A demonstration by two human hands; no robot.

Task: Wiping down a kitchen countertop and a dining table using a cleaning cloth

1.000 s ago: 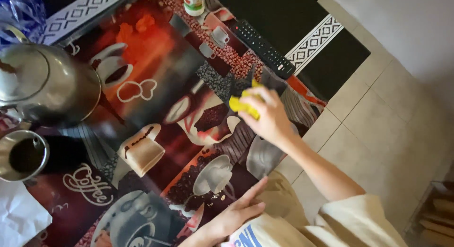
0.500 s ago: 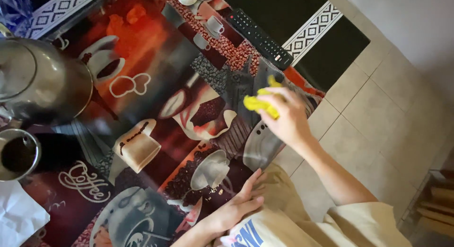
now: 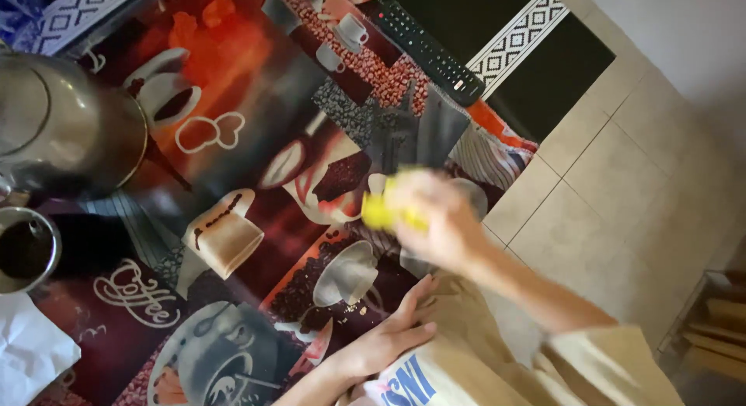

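Glossy printed oilcloth (image 3: 233,87) in reds, browns and greys, patterned with coffee cups and beans, covers the counter and fills most of the frame. At centre right, the right hand (image 3: 435,219) is clenched around a yellow cloth (image 3: 382,212) and presses it onto the oilcloth near the counter's edge (both are blurred, so the exact grip on the cloth is hard to read). The left hand (image 3: 385,340) lies at the lower centre, fingers released and flat, resting at the counter's edge against the person's beige clothing, grasping nothing. A few pale crumbs (image 3: 353,306) sit on the cover just above that hand.

At the upper left stands a large metal kettle (image 3: 62,130), and below it, at the left edge, a metal cup (image 3: 27,250) with dark liquid. White crumpled paper (image 3: 31,355) lies in the lower left corner. A black remote control (image 3: 427,52) rests at the top centre, at the oilcloth's far edge. Beyond it runs a dark rug (image 3: 544,64) with a white geometric border, laid on beige floor tiles (image 3: 622,188) that fill the right of the frame.
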